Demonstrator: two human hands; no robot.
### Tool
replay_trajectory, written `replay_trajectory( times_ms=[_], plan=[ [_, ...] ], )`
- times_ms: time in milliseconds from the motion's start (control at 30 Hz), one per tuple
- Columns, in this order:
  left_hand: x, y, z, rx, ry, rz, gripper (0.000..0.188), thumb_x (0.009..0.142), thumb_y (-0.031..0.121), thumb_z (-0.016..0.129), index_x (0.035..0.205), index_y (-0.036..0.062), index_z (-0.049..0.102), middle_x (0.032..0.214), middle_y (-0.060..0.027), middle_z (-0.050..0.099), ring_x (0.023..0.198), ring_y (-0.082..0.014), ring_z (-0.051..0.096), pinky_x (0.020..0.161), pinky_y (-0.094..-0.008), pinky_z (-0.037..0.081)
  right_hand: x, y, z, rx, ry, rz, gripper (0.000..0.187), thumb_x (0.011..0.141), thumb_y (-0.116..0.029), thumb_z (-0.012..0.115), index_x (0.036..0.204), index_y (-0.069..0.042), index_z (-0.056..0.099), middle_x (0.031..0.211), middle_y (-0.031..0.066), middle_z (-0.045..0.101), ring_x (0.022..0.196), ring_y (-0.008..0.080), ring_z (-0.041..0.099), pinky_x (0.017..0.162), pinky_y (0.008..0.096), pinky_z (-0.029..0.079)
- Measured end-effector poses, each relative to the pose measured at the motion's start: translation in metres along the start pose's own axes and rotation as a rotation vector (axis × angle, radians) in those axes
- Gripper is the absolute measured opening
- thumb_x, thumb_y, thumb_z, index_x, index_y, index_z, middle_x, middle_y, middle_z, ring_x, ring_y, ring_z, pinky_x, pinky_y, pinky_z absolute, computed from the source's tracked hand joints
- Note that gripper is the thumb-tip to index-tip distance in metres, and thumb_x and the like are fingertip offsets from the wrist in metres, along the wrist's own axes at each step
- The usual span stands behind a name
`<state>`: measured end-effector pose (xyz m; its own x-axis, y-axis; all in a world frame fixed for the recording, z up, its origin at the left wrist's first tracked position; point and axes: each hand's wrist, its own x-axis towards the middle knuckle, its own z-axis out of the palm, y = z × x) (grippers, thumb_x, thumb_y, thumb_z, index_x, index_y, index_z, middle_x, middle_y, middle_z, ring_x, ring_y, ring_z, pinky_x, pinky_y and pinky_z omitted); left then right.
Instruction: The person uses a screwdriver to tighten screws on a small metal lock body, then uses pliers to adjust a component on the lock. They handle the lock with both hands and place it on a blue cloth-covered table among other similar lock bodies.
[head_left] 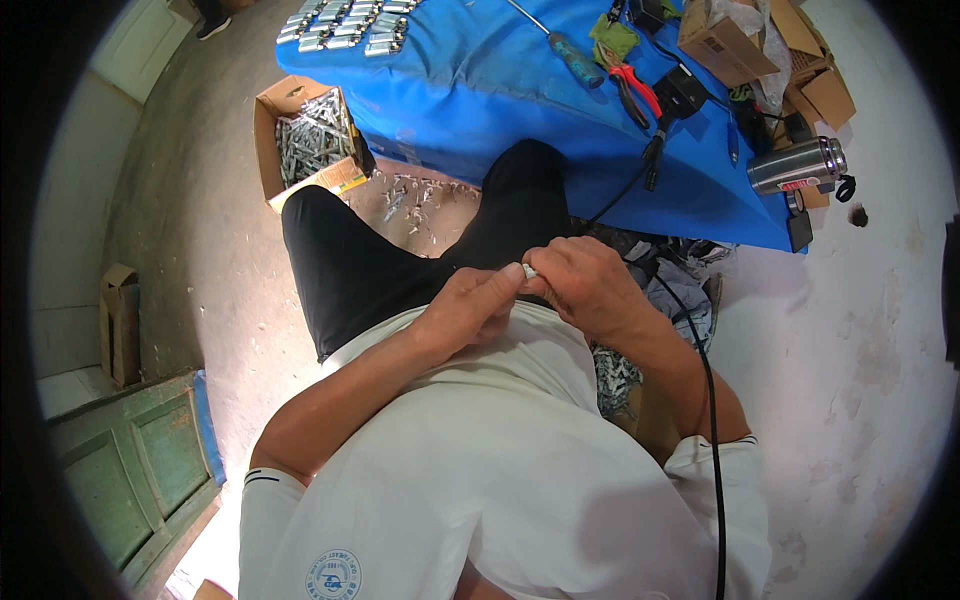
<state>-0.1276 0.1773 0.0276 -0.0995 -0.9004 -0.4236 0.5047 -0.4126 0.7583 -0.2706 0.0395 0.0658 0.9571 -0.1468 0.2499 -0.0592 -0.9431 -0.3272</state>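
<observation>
Close together above my lap, my left hand (468,310) and my right hand (588,285) meet at their fingertips. Between the thumbs and forefingers shows a small whitish piece (529,271), pinched from both sides. Most of it is hidden by the fingers, so its kind is unclear. The other fingers of both hands are curled in. Ahead of my knees a cardboard box (267,150) stands on the floor, heaped with narrow silvery metal parts (312,138).
A table under a blue cloth (440,85) carries rows of metal parts (345,25), a screwdriver (575,60), red-handled pliers (637,93) and a steel flask (797,167). A black cable (700,345) runs past my right arm. Torn cardboard boxes (735,45) sit at the far right.
</observation>
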Motion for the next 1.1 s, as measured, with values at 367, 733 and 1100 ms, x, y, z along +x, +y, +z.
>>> replay_trajectory(
  times_ms=[367, 733, 1100],
  plan=[
    [0.004, -0.001, -0.009, -0.031, -0.116, -0.015, 0.056, 0.095, 0.060, 0.045, 0.064, 0.0147, 0.034, 0.060, 0.0030, 0.031, 0.052, -0.0079, 0.025, 0.044, -0.0242, 0.017, -0.005, 0.005, 0.009, 0.047, 0.068, 0.018, 0.023, 0.082, -0.027, 0.068, 0.080, -0.008, 0.054, 0.069, 0.0073, 0.053, 0.065, 0.0263, 0.056, 0.059, 0.0376, 0.043],
    [0.007, -0.005, -0.016, -0.060, -0.088, -0.053, 0.055, 0.094, 0.062, 0.046, 0.066, 0.0157, 0.035, 0.058, 0.0040, 0.028, 0.051, -0.0076, 0.023, 0.044, -0.0239, 0.017, -0.003, -0.002, 0.020, 0.000, 0.128, 0.096, 0.024, 0.082, -0.026, 0.069, 0.075, -0.009, 0.052, 0.067, 0.0074, 0.052, 0.063, 0.0271, 0.055, 0.057, 0.0376, 0.042],
    [0.022, 0.002, -0.015, -0.073, 0.019, -0.057, 0.049, 0.096, 0.055, 0.047, 0.066, 0.0177, 0.036, 0.059, 0.0060, 0.028, 0.050, -0.0063, 0.021, 0.044, -0.0238, 0.016, -0.006, -0.012, 0.039, -0.046, 0.276, 0.352, 0.019, 0.084, -0.026, 0.067, 0.083, -0.008, 0.059, 0.069, 0.0076, 0.057, 0.063, 0.0284, 0.058, 0.057, 0.0381, 0.044]
  ],
)
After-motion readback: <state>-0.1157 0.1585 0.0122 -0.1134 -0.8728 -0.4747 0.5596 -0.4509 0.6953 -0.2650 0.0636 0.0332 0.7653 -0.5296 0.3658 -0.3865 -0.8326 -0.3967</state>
